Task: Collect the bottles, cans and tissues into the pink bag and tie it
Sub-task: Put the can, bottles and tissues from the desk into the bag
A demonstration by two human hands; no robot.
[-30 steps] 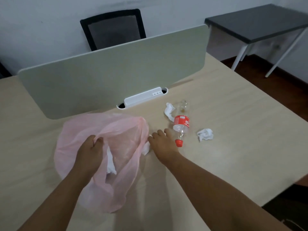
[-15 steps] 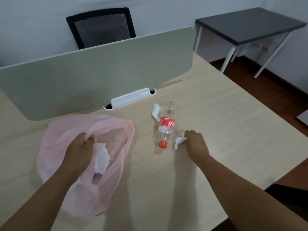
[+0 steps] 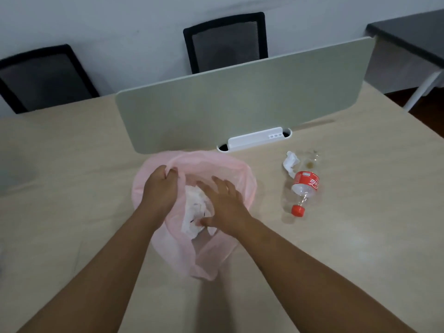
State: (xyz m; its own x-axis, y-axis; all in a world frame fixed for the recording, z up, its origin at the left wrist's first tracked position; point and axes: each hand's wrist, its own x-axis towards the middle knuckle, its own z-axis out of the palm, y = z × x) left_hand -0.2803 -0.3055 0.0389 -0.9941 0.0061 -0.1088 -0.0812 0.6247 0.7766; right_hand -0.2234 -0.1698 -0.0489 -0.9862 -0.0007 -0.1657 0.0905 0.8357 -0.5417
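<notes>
The bag (image 3: pixel 223 169) lies on the desk (image 3: pixel 360 236) just in front of the divider (image 3: pixel 240 104), its mouth pulled open toward the person; white tissues (image 3: pixel 194 212) already sit inside it. The left hand (image 3: pixel 161 188) pinches the far-left rim between thumb and curled fingers, holding the mouth up; the right hand (image 3: pixel 225 207) is over the opening with fingers spread and slack, nothing clamped in them that I can see, so the step looks like dropping a tissue in.

To do it well, the left hand should keep the rim lifted and taut so the thin film does not fold shut; the right should let go low inside the mouth, not above it, since light paper drifts; a nudge toward the bottom would leave room for bulkier things.

To the right, well clear of the bag, a bottle (image 3: pixel 306 186) with a red label lies on its side, cap (image 3: pixel 298 210) toward the person; another tissue (image 3: pixel 291 162) rests against its far-left side. Both remain to be collected, and no cans show; tying comes last. The bottle may roll when touched, so a grip round its body is safer than at the cap; the bag's mouth should face that side.
</notes>
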